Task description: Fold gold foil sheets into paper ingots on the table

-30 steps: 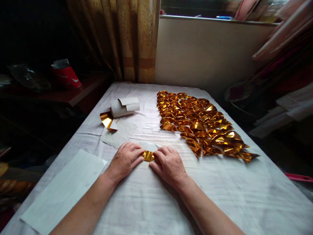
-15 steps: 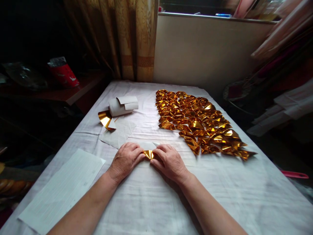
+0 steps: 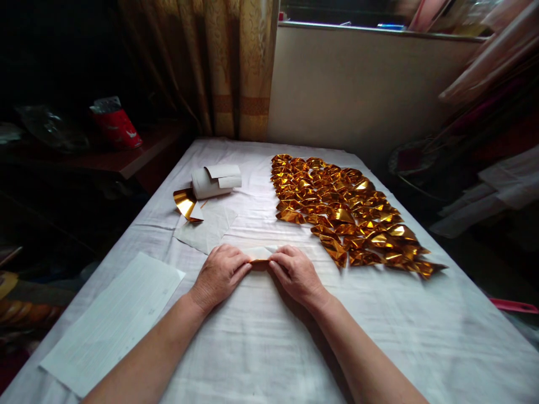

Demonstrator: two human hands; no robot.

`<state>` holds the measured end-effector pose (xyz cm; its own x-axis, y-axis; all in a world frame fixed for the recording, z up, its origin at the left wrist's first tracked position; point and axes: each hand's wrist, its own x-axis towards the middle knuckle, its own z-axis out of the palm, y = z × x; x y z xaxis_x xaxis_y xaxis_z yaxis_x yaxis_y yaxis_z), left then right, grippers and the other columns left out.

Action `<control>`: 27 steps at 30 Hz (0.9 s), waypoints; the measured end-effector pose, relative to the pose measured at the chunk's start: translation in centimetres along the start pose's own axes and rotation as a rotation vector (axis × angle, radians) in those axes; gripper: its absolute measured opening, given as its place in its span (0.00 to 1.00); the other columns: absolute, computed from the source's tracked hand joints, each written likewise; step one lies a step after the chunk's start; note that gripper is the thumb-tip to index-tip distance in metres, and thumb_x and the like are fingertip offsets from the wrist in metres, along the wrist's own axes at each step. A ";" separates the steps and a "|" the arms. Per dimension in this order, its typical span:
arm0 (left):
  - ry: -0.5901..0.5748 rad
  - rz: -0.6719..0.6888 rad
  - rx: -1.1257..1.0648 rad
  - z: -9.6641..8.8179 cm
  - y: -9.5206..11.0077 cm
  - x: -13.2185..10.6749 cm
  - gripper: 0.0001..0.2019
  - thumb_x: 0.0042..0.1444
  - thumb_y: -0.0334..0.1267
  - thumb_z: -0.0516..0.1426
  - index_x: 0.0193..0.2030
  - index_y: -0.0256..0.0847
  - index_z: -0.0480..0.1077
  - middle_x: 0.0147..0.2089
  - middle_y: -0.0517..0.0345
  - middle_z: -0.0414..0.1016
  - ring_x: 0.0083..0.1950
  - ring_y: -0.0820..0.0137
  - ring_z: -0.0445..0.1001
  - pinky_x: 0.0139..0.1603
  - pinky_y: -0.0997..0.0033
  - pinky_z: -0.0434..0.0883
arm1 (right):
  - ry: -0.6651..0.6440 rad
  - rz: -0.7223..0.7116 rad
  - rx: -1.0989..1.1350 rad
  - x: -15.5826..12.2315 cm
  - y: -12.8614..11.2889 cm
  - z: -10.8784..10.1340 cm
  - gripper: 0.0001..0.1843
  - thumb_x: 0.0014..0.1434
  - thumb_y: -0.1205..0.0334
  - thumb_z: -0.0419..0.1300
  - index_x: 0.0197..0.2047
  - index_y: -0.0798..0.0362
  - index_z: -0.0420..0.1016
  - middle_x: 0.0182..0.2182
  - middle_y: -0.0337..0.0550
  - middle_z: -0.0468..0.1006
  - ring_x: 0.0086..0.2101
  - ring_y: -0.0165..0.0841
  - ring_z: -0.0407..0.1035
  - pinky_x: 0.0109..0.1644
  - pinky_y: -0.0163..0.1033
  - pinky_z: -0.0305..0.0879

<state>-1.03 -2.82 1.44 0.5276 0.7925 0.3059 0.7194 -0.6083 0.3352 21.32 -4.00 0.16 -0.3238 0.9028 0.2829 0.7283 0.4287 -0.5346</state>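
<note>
A sheet of gold foil paper (image 3: 261, 254) with a white back lies between my two hands, its near edge curled up so a thin gold band shows. My left hand (image 3: 221, 275) pinches its left end, thumb against fingers. At the other end, my right hand (image 3: 297, 276) grips it the same way. Right of my hands, several folded gold foil pieces (image 3: 337, 207) lie in close rows. Beyond my left hand are a thin whitish sheet (image 3: 206, 227), a curled gold foil strip (image 3: 184, 203) and a roll of white-backed paper (image 3: 210, 184).
A pale printed sheet (image 3: 113, 320) lies on the white-covered table (image 3: 252, 348) by my left forearm. Left of the table, a red container (image 3: 118, 129) stands on a dark wooden surface. A patterned curtain (image 3: 227, 67) hangs behind, and clothes hang at the right.
The foil between my hands has turned from a gold face showing to mostly its white side, with a narrow gold edge. Both hands keep hold. The view has shifted slightly.
</note>
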 end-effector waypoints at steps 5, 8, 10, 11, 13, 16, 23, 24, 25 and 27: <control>-0.015 -0.060 -0.016 0.1 0.4 0.1 0.11 0.64 0.41 0.53 0.36 0.42 0.75 0.35 0.56 0.77 0.40 0.66 0.72 0.45 0.63 0.66 | 0.014 0.050 -0.100 0.4 -0.3 0.3 0.12 0.66 0.60 0.54 0.34 0.50 0.77 0.31 0.42 0.74 0.35 0.33 0.67 0.40 0.38 0.61; -0.004 -0.111 -0.011 0.2 0.6 0.2 0.09 0.64 0.40 0.54 0.38 0.42 0.74 0.37 0.56 0.78 0.41 0.65 0.73 0.45 0.63 0.66 | 0.038 0.078 -0.156 0.7 -0.4 0.7 0.12 0.66 0.59 0.54 0.33 0.50 0.76 0.30 0.41 0.74 0.34 0.34 0.68 0.39 0.38 0.59; 0.018 -0.134 0.021 0.5 0.8 0.2 0.07 0.63 0.38 0.54 0.40 0.42 0.74 0.38 0.56 0.78 0.41 0.65 0.73 0.45 0.63 0.66 | 0.059 0.103 -0.166 0.8 -0.5 0.9 0.11 0.66 0.59 0.55 0.34 0.50 0.75 0.31 0.41 0.75 0.35 0.35 0.68 0.39 0.38 0.58; 0.026 -0.139 0.047 0.6 0.9 0.2 0.07 0.63 0.37 0.54 0.41 0.42 0.73 0.38 0.56 0.78 0.41 0.64 0.73 0.45 0.63 0.66 | 0.072 0.117 -0.167 0.8 -0.5 1.0 0.10 0.65 0.60 0.56 0.34 0.50 0.74 0.31 0.41 0.76 0.35 0.35 0.69 0.40 0.38 0.58; 0.036 -0.141 0.108 0.8 1.1 0.2 0.06 0.63 0.36 0.54 0.42 0.43 0.73 0.38 0.55 0.77 0.41 0.63 0.72 0.44 0.62 0.65 | 0.100 0.140 -0.164 0.9 -0.6 1.2 0.07 0.64 0.60 0.57 0.35 0.51 0.73 0.32 0.41 0.77 0.36 0.36 0.69 0.40 0.39 0.58; 0.042 -0.142 0.170 1.0 1.4 0.2 0.06 0.63 0.36 0.54 0.43 0.43 0.72 0.38 0.55 0.77 0.42 0.62 0.72 0.44 0.62 0.65 | 0.124 0.158 -0.166 0.9 -0.7 1.4 0.07 0.64 0.60 0.57 0.35 0.51 0.72 0.33 0.42 0.77 0.35 0.36 0.70 0.40 0.39 0.57; 0.027 -0.166 0.204 1.0 1.4 0.4 0.07 0.62 0.37 0.56 0.45 0.41 0.71 0.38 0.54 0.77 0.41 0.61 0.72 0.43 0.61 0.65 | 0.138 0.194 -0.222 1.1 -1.0 1.6 0.08 0.64 0.58 0.58 0.34 0.50 0.72 0.31 0.41 0.76 0.33 0.35 0.67 0.37 0.38 0.54; 0.025 -0.168 0.206 1.0 1.4 0.4 0.07 0.62 0.37 0.56 0.45 0.41 0.71 0.38 0.54 0.77 0.40 0.61 0.72 0.43 0.61 0.64 | 0.141 0.198 -0.227 1.2 -1.0 1.7 0.07 0.64 0.58 0.58 0.34 0.50 0.72 0.31 0.41 0.76 0.33 0.35 0.67 0.37 0.38 0.54; 0.022 -0.170 0.206 1.0 1.4 0.4 0.07 0.62 0.37 0.56 0.45 0.41 0.71 0.38 0.54 0.77 0.40 0.61 0.72 0.43 0.61 0.64 | 0.141 0.202 -0.230 1.2 -1.0 1.7 0.07 0.64 0.58 0.58 0.34 0.50 0.72 0.31 0.41 0.76 0.33 0.35 0.67 0.37 0.38 0.54; 0.015 -0.179 0.205 0.9 1.4 0.5 0.07 0.62 0.37 0.56 0.45 0.41 0.71 0.39 0.55 0.77 0.41 0.61 0.72 0.43 0.61 0.64 | 0.131 0.208 -0.235 1.2 -1.0 1.7 0.07 0.63 0.58 0.59 0.34 0.51 0.73 0.32 0.41 0.76 0.34 0.35 0.68 0.37 0.38 0.54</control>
<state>0.64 -3.28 1.24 0.3779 0.8852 0.2714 0.8780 -0.4356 0.1983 19.19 -3.30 -0.31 -0.0844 0.9517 0.2951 0.8949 0.2027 -0.3977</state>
